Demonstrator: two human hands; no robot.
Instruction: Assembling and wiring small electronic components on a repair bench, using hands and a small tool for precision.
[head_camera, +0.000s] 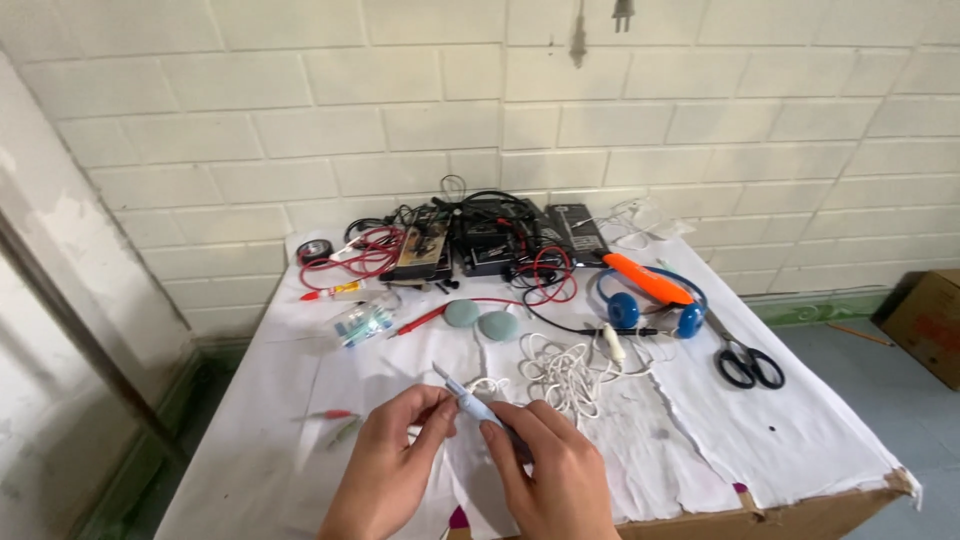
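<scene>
Both of my hands are low in the middle of the head view, over a table covered with white paper (800, 430). My right hand (555, 470) grips a small light-handled knife (470, 400) whose thin blade points up and to the left. My left hand (400, 455) pinches a white cable end right at the blade. That cable runs to a loose white cable tangle (565, 375) just behind my hands.
Behind the tangle lie two grey-green ear pads (480, 318), blue headphones (645, 308) with an orange tool (645, 278) on them, black scissors (745, 362), red leads (365, 250), black devices (495, 240) and black tape (314, 250). A cardboard box (930, 320) stands on the floor at right.
</scene>
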